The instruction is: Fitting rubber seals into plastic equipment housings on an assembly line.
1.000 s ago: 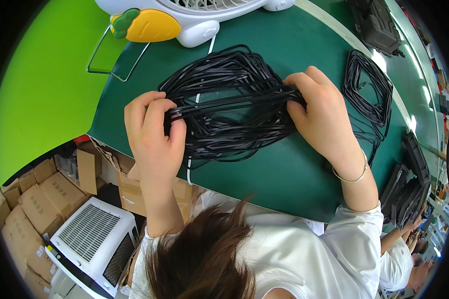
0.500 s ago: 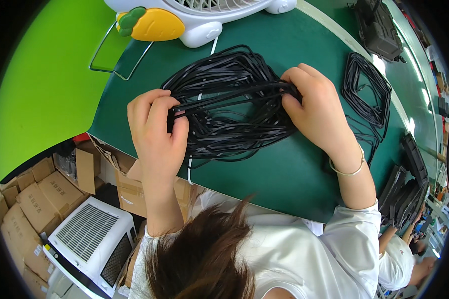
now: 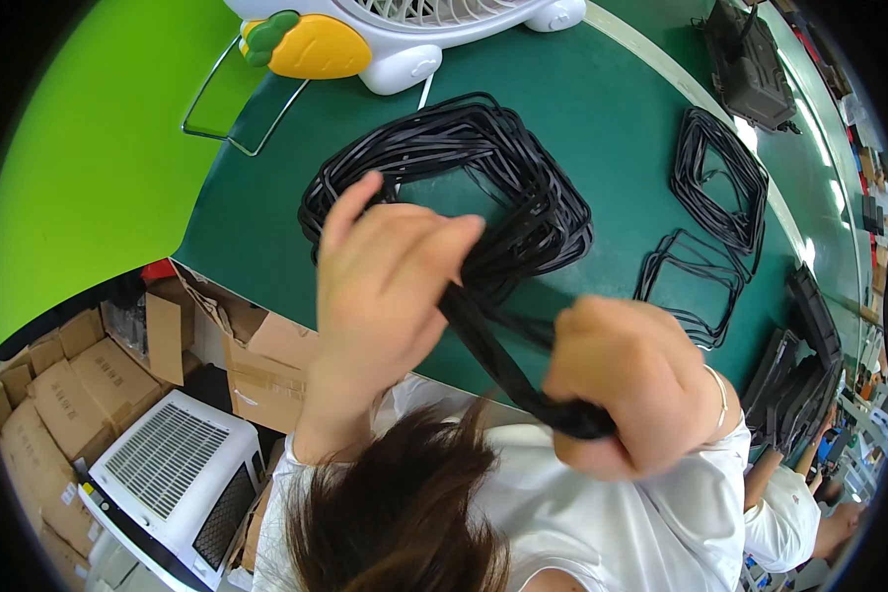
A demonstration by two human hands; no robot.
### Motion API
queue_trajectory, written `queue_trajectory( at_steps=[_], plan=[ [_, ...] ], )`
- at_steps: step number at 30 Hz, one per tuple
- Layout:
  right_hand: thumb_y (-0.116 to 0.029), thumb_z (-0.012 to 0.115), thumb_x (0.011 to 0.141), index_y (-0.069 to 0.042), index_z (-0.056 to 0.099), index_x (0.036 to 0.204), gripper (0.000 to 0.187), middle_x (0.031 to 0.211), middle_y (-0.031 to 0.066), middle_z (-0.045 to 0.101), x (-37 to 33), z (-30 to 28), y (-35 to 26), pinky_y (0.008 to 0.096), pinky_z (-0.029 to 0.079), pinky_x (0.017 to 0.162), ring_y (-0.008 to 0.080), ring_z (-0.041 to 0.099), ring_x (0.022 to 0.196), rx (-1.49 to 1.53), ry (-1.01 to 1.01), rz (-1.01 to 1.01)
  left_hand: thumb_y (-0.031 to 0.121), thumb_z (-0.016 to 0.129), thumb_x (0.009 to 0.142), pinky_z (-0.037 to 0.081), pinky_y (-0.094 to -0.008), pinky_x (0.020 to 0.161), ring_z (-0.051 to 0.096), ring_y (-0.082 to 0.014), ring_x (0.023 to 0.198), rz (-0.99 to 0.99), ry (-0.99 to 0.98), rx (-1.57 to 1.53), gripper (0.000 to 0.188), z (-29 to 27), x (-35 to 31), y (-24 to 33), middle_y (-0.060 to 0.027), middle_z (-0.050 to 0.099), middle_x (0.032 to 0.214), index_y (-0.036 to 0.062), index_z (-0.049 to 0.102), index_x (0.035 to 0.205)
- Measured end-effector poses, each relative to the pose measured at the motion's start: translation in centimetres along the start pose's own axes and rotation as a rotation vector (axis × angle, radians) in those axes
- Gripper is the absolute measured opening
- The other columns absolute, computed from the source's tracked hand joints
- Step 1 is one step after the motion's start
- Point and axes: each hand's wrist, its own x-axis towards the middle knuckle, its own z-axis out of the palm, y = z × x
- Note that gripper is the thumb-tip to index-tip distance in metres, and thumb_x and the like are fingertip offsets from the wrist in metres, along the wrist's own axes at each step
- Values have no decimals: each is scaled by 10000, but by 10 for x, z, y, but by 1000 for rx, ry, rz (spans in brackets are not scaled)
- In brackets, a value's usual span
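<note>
A big coil of black cable lies on the green table, its middle hollow. My left hand, smeared by motion, is over the coil's near left side. Its fingers are bent round strands of black cable at the coil's near edge. Nearer to my body, my right hand is closed in a fist round a gathered bundle of black cable. That bundle stretches slantwise from beside my left thumb down to the right fist. My palms hide part of the strands.
On the green table, a white fan with a carrot ornament stands at the back. Smaller black cable coils lie at right, beyond them a black case. Cartons and a white appliance are at lower left.
My right hand has pulled a cable bundle from the coil down toward my body. My left hand has moved right and nearer. The strands no longer span straight across the coil.
</note>
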Motion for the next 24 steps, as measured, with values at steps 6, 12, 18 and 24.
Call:
queue_trajectory(
  at_steps=[6, 12, 18, 24],
  plan=[
    [-78, 586, 648, 18, 543, 744, 142, 605, 26, 371, -18, -4, -22, 251, 282, 381, 130, 381, 437, 178, -40, -212, 4, 627, 743, 487, -389, 756, 590, -274, 769, -147, 221, -34, 99, -20, -35, -17, -112, 590, 785, 10, 604, 839],
    [-46, 586, 740, 39, 559, 804, 109, 615, 44, 410, -30, 4, -25, 267, 294, 378, 142, 396, 439, 262, 1, -153, 107, 658, 793, 492, -325, 691, 594, -201, 667, -472, 246, -961, 121, -33, -58, 7, -92, 570, 701, 5, 599, 823],
    [-28, 653, 697, 83, 546, 939, 287, 757, 120, 528, -82, -11, -31, 282, 373, 468, 169, 469, 533, 417, 392, 213, -70, 551, 636, 382, -218, 586, 518, -99, 676, -714, -241, -1097, 187, -34, -52, 19, -50, 563, 757, -17, 580, 813],
    [40, 538, 774, 53, 485, 1058, 289, 879, 62, 537, -140, -6, -46, 192, 408, 572, 100, 508, 657, 352, 907, 735, 2, 593, 743, 424, -249, 604, 517, -107, 670, -708, -587, -988, 142, 15, -18, 50, -75, 570, 735, -20, 542, 875]
  ],
)
